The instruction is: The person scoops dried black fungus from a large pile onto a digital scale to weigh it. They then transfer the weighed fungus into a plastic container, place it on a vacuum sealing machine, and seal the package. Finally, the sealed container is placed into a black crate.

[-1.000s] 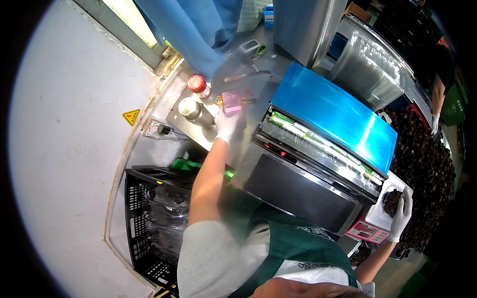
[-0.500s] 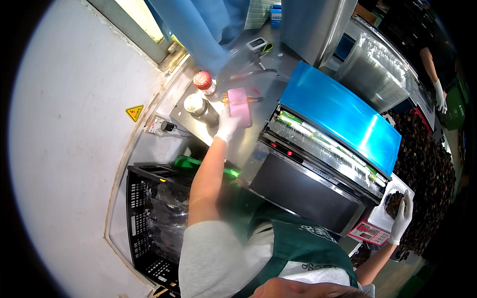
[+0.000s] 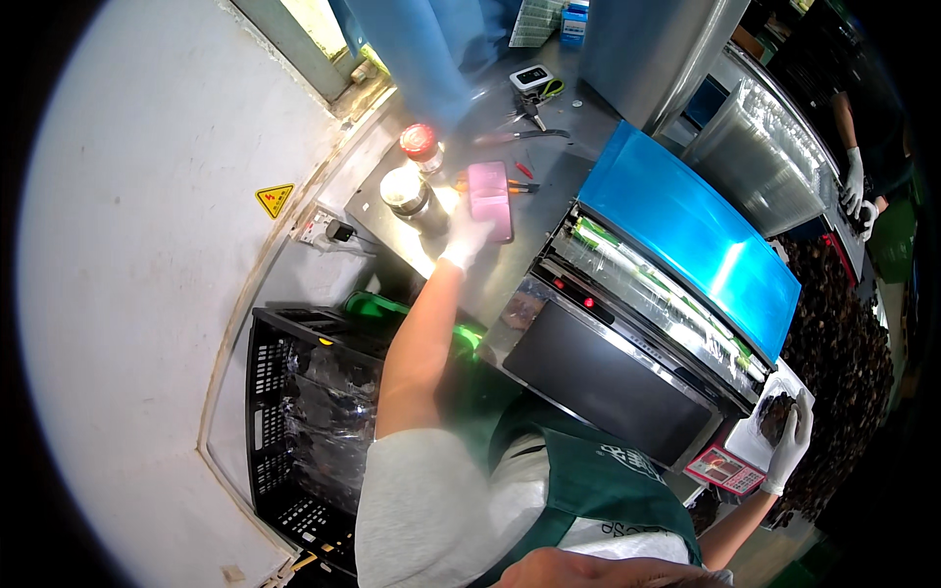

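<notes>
In the head view, the left hand, in a white glove, is at the lower left edge of a pink phone on the metal desk; it is blurred, so I cannot tell whether its grip is closed on the phone. A flask and a jar with a red lid stand just left of the phone. The right hand, also gloved, lies along the edge of a white tray holding dark food, above a red scale; whether its grip pinches the tray I cannot tell. Between the hands sits a wrapping machine with a blue lid.
</notes>
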Demonstrator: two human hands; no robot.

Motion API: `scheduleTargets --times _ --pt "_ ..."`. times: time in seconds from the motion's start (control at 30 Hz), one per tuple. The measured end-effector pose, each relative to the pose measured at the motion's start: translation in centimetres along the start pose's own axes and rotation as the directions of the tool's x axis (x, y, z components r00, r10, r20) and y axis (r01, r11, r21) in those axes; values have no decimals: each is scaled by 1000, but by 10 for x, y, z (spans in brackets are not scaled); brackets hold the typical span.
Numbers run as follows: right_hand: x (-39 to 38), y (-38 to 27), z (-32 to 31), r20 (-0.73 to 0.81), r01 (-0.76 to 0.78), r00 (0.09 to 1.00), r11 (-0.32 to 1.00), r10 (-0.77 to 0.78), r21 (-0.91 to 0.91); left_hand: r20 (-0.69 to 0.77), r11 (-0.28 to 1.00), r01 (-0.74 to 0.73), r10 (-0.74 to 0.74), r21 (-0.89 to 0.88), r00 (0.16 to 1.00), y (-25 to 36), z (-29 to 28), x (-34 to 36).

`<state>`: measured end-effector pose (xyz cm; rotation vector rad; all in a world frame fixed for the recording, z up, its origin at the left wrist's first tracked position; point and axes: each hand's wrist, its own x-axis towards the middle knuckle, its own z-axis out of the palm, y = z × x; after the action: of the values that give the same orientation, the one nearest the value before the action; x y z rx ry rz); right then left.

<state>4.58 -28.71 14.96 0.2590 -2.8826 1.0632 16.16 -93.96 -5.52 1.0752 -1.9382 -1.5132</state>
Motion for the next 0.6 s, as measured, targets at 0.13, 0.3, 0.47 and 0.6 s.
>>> scheduleTargets --times 0.13,0.3,0.47,0.6 --pt "0 0 1 -1 13 1000 1000 -13 -1 29 994 75 -78 74 997 13 -4 -3" --pt "-3 1 2 -5 5 1000 1000 -5 20 -74 997 -21 26 73 997 8 3 -4" --pt "-5 1 3 -2 -22 1000 1000 22 19 -79 999 -37 39 22 996 -29 6 10" --pt "-10 10 2 -12 -26 1000 998 27 58 -38 986 -46 52 161 998 -26 5 12"
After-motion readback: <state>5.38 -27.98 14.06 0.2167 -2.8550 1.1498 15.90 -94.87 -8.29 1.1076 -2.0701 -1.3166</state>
